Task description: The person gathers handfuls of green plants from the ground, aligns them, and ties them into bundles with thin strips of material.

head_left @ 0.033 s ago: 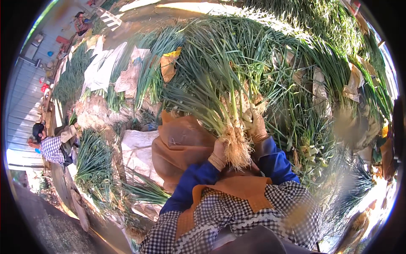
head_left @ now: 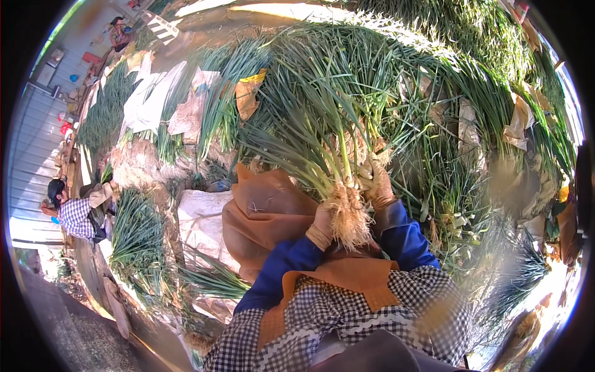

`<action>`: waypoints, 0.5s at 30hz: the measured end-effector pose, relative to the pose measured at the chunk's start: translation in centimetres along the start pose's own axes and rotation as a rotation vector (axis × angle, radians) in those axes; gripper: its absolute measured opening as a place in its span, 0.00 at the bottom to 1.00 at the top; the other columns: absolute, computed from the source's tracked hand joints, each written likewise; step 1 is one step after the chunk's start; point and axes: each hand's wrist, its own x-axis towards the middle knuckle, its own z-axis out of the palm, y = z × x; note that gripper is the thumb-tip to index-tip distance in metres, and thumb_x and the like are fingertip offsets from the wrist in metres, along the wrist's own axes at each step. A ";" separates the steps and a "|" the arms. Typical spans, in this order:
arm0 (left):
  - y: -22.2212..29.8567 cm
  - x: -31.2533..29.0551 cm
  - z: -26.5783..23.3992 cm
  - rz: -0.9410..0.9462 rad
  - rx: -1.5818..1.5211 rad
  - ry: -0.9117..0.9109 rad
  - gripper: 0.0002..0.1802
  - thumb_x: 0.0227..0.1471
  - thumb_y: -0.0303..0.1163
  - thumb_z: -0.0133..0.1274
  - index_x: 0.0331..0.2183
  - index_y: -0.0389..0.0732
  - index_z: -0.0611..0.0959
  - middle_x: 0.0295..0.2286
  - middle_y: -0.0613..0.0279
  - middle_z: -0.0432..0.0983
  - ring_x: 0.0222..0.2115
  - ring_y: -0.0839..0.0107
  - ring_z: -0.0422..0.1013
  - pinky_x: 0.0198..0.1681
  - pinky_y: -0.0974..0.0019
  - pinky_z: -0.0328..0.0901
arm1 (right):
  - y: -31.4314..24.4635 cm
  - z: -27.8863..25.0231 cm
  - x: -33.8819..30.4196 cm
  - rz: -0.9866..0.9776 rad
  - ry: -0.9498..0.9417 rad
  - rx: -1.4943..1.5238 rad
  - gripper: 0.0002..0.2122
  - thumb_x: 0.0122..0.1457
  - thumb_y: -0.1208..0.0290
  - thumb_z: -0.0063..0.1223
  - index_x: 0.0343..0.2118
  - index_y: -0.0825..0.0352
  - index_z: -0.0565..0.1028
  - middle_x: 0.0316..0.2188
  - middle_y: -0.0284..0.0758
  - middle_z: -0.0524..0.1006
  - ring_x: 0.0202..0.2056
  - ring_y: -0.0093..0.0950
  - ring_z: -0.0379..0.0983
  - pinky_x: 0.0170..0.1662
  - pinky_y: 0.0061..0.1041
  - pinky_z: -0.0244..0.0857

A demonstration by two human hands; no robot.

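A bunch of green onions (head_left: 342, 170) rests over my lap, its leaves fanning away from me and its pale, stringy roots (head_left: 348, 217) toward me. My left hand (head_left: 321, 227), in a tan glove, is closed round the left side of the bunch by the roots, with most of its fingers hidden behind them. On the other side, my right hand (head_left: 379, 185), also gloved, has its fingers curled against the white stems just above the roots. A brown apron (head_left: 266, 211) is spread beneath the bunch.
Heaped green onions (head_left: 347, 56) lie ahead and to the right. A white sack (head_left: 201, 217) and loose onions (head_left: 214, 276) are at my left. Farther left, a person in a checked shirt (head_left: 79, 217) sits beside another pile (head_left: 137, 229). White sheets (head_left: 152, 99) cover some bunches.
My right hand has shifted slightly right, and its fingers sit a little differently on the stems. A pale stalk in the bunch has moved slightly. My left hand stays nearly in place.
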 end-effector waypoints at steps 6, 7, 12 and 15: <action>-1.5 1.6 -2.6 -0.019 0.233 0.306 0.15 0.46 0.27 0.42 0.39 0.36 0.73 0.33 0.56 0.73 0.33 0.63 0.70 0.38 0.59 0.66 | 2.4 -0.1 -7.0 -0.309 0.099 -0.533 0.15 0.59 0.58 0.38 0.17 0.58 0.60 0.12 0.22 0.56 0.12 0.16 0.49 0.14 0.16 0.41; -1.4 1.9 -3.1 0.019 0.257 0.280 0.14 0.45 0.26 0.44 0.38 0.37 0.74 0.31 0.58 0.73 0.32 0.67 0.70 0.38 0.62 0.66 | 1.8 0.6 -8.7 -0.135 0.049 -0.279 0.15 0.58 0.57 0.40 0.17 0.58 0.60 0.12 0.22 0.57 0.12 0.16 0.50 0.13 0.15 0.42; 0.5 1.4 0.2 0.117 0.047 0.219 0.12 0.49 0.27 0.42 0.36 0.36 0.74 0.29 0.56 0.74 0.30 0.63 0.71 0.36 0.60 0.67 | -4.8 -5.6 -11.4 -0.273 0.263 -0.775 0.15 0.57 0.56 0.42 0.19 0.61 0.65 0.11 0.26 0.63 0.12 0.19 0.57 0.15 0.20 0.50; 0.9 0.8 -1.3 0.034 -0.091 0.052 0.13 0.48 0.26 0.43 0.38 0.36 0.74 0.31 0.56 0.73 0.31 0.63 0.71 0.38 0.59 0.68 | -8.5 -14.8 -9.7 -0.031 0.645 -2.483 0.17 0.54 0.55 0.43 0.28 0.66 0.72 0.25 0.44 0.74 0.31 0.39 0.72 0.32 0.38 0.64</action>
